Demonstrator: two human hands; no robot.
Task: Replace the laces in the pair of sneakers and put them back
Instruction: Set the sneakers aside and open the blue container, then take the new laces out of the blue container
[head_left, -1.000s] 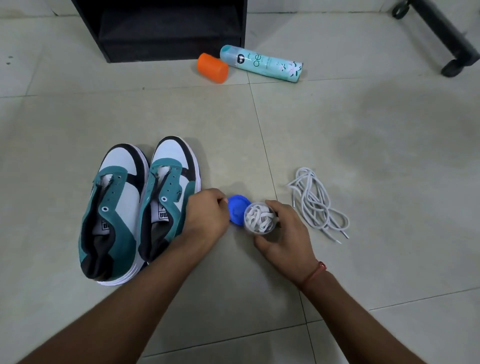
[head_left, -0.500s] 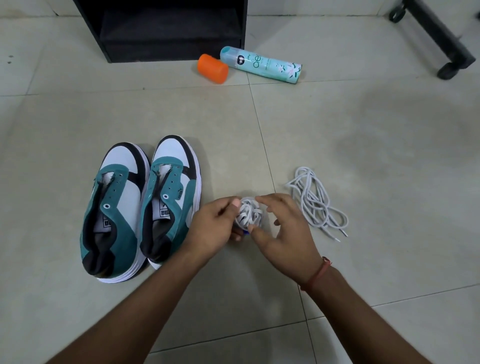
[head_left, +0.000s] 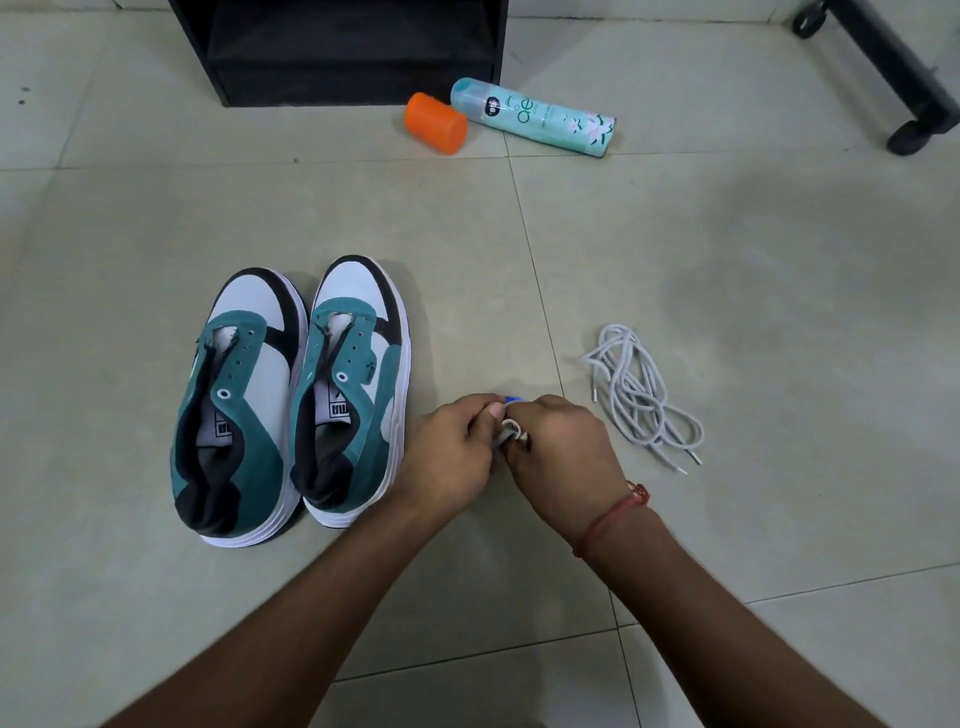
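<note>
Two teal, white and black sneakers stand side by side on the tiled floor with no laces in their eyelets, the left sneaker (head_left: 236, 410) and the right sneaker (head_left: 353, 389). Just right of them my left hand (head_left: 449, 452) and my right hand (head_left: 563, 452) are pressed together around a small bundle of white laces (head_left: 511, 431). A sliver of a blue lid (head_left: 514, 399) shows behind my fingers; the container is hidden. A loose pile of grey-white laces (head_left: 639, 395) lies on the floor to the right of my hands.
An orange cap (head_left: 435, 122) and a teal spray can (head_left: 532, 117) lie on their sides at the back. Behind them stands a black open shelf unit (head_left: 343, 52). A black wheeled frame (head_left: 893, 67) crosses the far right corner.
The small container with its blue lid was open between my hands; the white lace bundle came out and my hands have now closed together around it, hiding most of it.
</note>
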